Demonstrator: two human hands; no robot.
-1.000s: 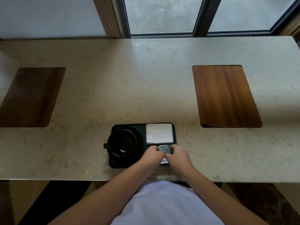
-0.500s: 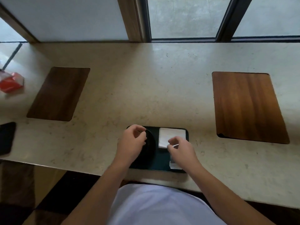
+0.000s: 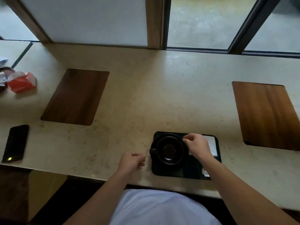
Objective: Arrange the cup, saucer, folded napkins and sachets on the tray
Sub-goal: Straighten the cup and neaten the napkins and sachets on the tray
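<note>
A dark tray [image 3: 191,173] lies near the counter's front edge. On its left half a black cup [image 3: 169,149] stands in a black saucer [image 3: 158,164], its handle pointing left. White folded napkins [image 3: 212,146] lie at the tray's back right, partly under my right hand. Pale sachets [image 3: 205,173] peek out beside my right forearm at the front right. My right hand [image 3: 197,146] hovers between cup and napkins, fingertips pinched together by the cup's right rim; whether they hold anything is hidden. My left hand [image 3: 132,162] hangs left of the tray, loosely curled and holding nothing.
Two wooden inlays sit in the stone counter, one at the left [image 3: 76,96] and one at the right [image 3: 266,114]. A black phone [image 3: 15,143] lies at the far left. A crumpled red packet [image 3: 21,82] lies behind it. Windows run along the back.
My left hand has come off the cup and drawn back left, off the tray. My right hand has shifted from the sachets and napkins toward the cup's right rim. The view has swung left.
</note>
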